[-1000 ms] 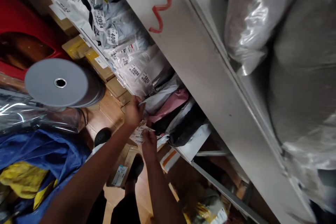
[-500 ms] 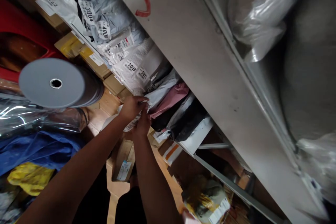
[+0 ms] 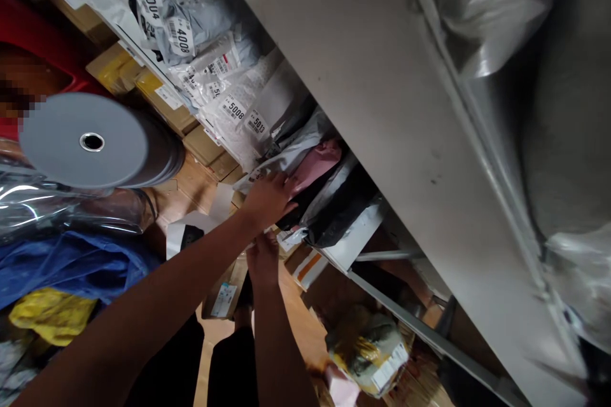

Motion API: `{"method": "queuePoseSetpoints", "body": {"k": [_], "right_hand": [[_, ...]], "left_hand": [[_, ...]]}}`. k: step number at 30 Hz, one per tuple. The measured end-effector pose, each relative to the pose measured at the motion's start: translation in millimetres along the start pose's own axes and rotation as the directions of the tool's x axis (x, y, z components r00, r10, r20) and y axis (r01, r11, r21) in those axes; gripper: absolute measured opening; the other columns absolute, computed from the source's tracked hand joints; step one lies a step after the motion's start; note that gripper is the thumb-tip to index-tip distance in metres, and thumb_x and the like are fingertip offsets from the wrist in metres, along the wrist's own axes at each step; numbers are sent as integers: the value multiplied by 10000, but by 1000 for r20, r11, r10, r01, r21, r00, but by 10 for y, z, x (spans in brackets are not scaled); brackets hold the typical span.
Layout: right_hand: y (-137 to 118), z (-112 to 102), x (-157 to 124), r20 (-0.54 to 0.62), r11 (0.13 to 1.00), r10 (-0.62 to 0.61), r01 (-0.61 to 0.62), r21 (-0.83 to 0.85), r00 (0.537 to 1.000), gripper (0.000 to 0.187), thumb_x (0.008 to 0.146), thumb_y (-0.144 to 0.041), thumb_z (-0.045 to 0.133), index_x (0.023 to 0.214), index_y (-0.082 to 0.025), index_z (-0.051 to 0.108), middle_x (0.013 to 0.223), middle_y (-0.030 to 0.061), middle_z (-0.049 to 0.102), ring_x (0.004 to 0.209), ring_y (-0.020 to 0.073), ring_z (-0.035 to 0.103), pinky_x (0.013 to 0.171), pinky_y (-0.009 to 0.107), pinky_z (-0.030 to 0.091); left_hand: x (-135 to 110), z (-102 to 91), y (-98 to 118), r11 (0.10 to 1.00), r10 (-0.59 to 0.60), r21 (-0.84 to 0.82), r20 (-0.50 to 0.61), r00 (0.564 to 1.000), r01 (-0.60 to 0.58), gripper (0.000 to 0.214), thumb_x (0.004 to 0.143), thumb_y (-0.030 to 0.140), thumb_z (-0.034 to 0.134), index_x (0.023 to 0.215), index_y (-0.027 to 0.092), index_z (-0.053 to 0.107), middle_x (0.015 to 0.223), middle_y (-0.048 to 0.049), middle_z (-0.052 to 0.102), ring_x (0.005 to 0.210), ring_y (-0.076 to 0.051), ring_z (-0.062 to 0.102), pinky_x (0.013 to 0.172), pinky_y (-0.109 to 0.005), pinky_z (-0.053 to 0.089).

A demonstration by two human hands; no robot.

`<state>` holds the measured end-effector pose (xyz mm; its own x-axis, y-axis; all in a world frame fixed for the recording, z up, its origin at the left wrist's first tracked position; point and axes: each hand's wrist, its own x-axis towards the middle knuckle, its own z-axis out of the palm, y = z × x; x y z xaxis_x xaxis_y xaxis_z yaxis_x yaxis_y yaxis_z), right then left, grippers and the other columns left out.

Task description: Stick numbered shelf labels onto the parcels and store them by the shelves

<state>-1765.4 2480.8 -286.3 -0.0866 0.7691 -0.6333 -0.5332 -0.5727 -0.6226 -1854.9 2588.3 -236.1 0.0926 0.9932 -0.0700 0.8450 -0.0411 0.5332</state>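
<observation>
My left hand [image 3: 271, 198] lies over the front of the shelved mailer bags, fingers stretched out and partly apart. It touches the pink mailer bag [image 3: 317, 162] and the white mailer bag [image 3: 298, 151] beside it. Just below, my right hand [image 3: 263, 255] has its fingers curled together; whatever is in them is hidden. White paper [image 3: 188, 224] with a dark patch shows behind my left forearm. Black mailer bags [image 3: 341, 216] stand to the right of the pink one.
Bags with numbered labels [image 3: 233, 108] fill the shelf up to the left. Grey stacked stools [image 3: 57, 140], a blue cloth [image 3: 81, 267] and cartons [image 3: 203, 145] sit at left. A grey metal panel [image 3: 382, 114] slants across the right. A taped parcel [image 3: 365, 346] lies low.
My left hand has moved right onto the pink bag and its fingers have spread from a pinch. My right hand has dropped lower, away from the bags. The view has shifted slightly.
</observation>
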Motion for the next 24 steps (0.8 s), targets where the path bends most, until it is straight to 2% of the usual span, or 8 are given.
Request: {"method": "queuePoseSetpoints", "body": {"k": [3,4,7,9,12,17,21,24], "right_hand": [[-135,-129,94,-41,1000,-19,19,2,999,311,669,-404,793,890,-224,667,876,9,741,880,167,685,867,343,540],[-151,-142,160,-74,1000,-23,23,-1,997,319,675,-416,790,896,-224,665,858,4,741,866,164,686,847,337,545],[-131,-86,381,-164,998,-61,60,-10,985,328,686,-439,773,890,-211,655,818,-2,736,800,152,679,775,310,549],[-100,-2,507,-190,995,-99,97,-17,977,314,702,-449,746,859,-196,646,786,3,728,736,141,668,726,287,545],[-80,115,624,-240,992,-130,126,-30,962,251,733,-411,709,809,-186,628,686,-15,698,614,113,630,619,236,517],[-100,178,652,-360,996,-80,87,3,929,211,764,-358,665,673,-192,572,601,-31,666,535,106,606,525,215,489],[-92,128,638,-254,997,-48,60,39,966,159,723,-322,700,786,-202,617,720,-27,713,644,114,662,609,228,537],[-77,34,644,-273,998,-7,-10,-58,962,275,773,-481,652,760,-213,595,601,-38,652,509,108,596,467,220,481]], "left_hand": [[98,81,-111,972,-189,-121,105,976,201,284,876,127,476,1132,120,598,826,-108,666,794,-258,648,714,-339,474],[120,87,-188,961,-188,-184,112,976,206,261,860,103,468,1056,127,638,805,-96,664,781,-241,644,720,-327,474],[120,73,-386,946,-23,-317,138,990,66,262,795,62,481,824,167,719,853,-60,685,826,-194,643,791,-279,479],[82,64,-426,923,9,-382,160,987,54,292,817,96,475,854,191,748,760,-20,686,767,-174,651,773,-259,481],[36,80,-371,885,-44,-450,166,985,115,219,835,253,570,939,198,754,624,12,661,687,-182,653,705,-254,473],[58,170,-289,886,-155,-417,141,978,201,168,785,153,598,829,190,757,756,-6,738,730,-166,669,739,-246,482],[66,245,-275,926,-105,-352,101,989,134,204,839,166,573,925,175,757,860,-60,762,823,-208,689,774,-293,489],[53,278,-233,950,-75,-293,108,991,104,219,857,162,558,951,173,755,925,-80,764,870,-230,694,794,-319,496]]}}
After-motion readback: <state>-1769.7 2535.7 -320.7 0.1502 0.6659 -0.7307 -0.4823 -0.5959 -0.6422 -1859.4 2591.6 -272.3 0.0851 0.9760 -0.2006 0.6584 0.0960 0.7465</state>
